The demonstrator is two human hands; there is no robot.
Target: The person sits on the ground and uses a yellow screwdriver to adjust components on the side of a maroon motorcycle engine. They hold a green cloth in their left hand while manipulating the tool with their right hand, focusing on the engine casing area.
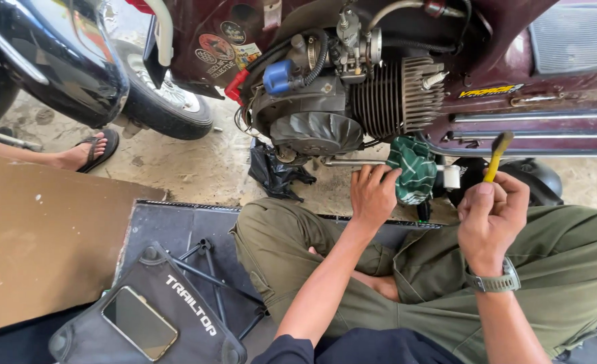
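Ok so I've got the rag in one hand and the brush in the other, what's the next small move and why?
Probably bring the yellow-handled brush in your right hand down toward the finned engine cylinder. The brush is raised and apart from the engine, while your left hand already grips the green rag just under the cylinder, seemingly placed to catch whatever is brushed off.

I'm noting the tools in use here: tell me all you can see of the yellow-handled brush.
The yellow-handled brush has a slim, plastic-looking handle and a dark bristle tuft at its upper end. It stands nearly upright, tilted slightly right, in front of the maroon scooter body. The right hand grips its lower part, hiding that end.
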